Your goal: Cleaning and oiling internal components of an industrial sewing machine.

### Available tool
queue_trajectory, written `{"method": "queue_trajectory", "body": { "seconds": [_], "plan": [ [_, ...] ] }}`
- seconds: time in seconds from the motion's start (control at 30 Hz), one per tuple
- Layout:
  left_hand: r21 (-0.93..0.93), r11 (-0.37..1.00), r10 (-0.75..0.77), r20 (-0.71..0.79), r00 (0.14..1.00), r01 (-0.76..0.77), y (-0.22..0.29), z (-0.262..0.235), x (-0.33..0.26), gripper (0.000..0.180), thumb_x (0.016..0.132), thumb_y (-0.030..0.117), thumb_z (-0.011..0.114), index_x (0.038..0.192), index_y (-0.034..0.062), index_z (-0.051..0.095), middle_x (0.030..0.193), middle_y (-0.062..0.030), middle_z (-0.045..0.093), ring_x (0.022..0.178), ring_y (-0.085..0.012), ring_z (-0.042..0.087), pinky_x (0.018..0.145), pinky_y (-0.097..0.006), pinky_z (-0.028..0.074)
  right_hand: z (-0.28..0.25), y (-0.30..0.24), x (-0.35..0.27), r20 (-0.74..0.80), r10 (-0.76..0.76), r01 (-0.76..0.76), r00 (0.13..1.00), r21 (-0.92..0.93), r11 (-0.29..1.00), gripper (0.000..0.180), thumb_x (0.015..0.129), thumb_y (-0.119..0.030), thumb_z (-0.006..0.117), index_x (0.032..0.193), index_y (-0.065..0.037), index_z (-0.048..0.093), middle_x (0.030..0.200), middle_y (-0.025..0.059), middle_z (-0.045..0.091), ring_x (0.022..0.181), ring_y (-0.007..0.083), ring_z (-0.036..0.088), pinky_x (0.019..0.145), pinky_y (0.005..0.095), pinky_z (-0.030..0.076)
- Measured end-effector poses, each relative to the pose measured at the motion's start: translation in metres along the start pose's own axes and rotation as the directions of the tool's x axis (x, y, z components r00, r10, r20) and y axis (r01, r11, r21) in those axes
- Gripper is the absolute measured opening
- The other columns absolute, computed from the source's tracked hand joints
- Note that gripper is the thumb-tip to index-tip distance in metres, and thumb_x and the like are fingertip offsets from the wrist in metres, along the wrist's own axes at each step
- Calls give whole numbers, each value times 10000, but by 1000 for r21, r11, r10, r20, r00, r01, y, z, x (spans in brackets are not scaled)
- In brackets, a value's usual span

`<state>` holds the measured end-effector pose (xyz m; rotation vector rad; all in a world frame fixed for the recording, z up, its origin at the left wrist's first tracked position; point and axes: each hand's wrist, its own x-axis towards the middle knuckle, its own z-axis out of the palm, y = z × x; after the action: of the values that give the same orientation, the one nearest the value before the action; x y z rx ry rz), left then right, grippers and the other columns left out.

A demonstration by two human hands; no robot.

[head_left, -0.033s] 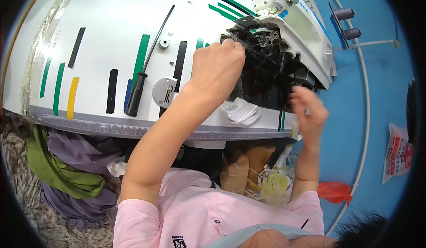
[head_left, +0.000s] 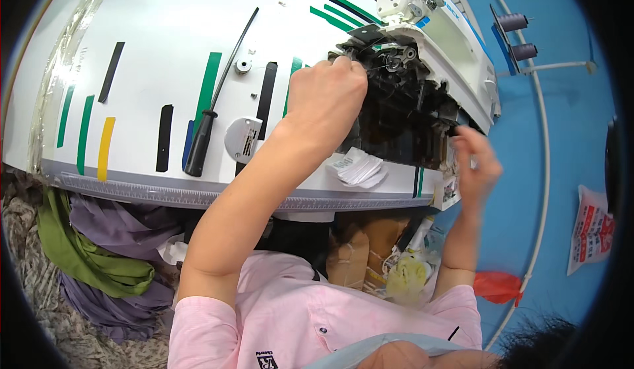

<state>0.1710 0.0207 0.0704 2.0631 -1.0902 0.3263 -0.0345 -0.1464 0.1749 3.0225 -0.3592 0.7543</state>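
A white sewing machine stands at the far right of the table with its cover off, so the black mechanism is bare. My left hand reaches over the table, and its curled fingertips press into the top of that mechanism. The back of the hand hides whether they pinch anything. My right hand is at the machine's right side with its fingers spread, the tips touching the edge of the open housing. A small stack of white paper labels lies just under my left wrist.
On the white table, marked with green, black and yellow tape strips, lie a long black screwdriver and a round metal plate. Two thread cones stand behind the machine. Green and purple fabric hangs below the table's left; the floor is blue.
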Motion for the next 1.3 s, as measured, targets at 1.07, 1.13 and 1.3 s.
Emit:
{"method": "queue_trajectory", "body": {
  "seconds": [1.07, 1.13, 1.3],
  "plan": [
    [209, 978, 6, 93, 996, -26, -29, 23, 22, 229, 752, 52, 650, 975, 96, 682, 812, -20, 625, 797, -166, 627, 670, -299, 457, -56, 313, 80, -366, 216, -366, 905, -415, 833, 300, 962, -301, 552, 1092, -76, 701, 922, 61, 728, 810, 172, 696, 742, 321, 518],
    [215, 975, 50, 65, 997, -63, -29, 24, 25, 225, 757, 56, 647, 976, 96, 679, 809, -17, 619, 788, -163, 619, 660, -299, 447, -47, 361, 82, -355, 260, -405, 898, -435, 804, 317, 953, -320, 560, 1093, -71, 699, 934, 74, 725, 835, 202, 692, 761, 334, 517],
    [161, 984, 82, -29, 996, -77, -28, 34, 26, 220, 758, 72, 637, 973, 104, 674, 777, -7, 583, 743, -151, 587, 642, -300, 426, -87, 502, 66, -336, 354, -487, 873, -575, 657, 371, 929, -364, 576, 1102, -56, 690, 988, 112, 713, 911, 277, 675, 806, 369, 511]
  ]
}}
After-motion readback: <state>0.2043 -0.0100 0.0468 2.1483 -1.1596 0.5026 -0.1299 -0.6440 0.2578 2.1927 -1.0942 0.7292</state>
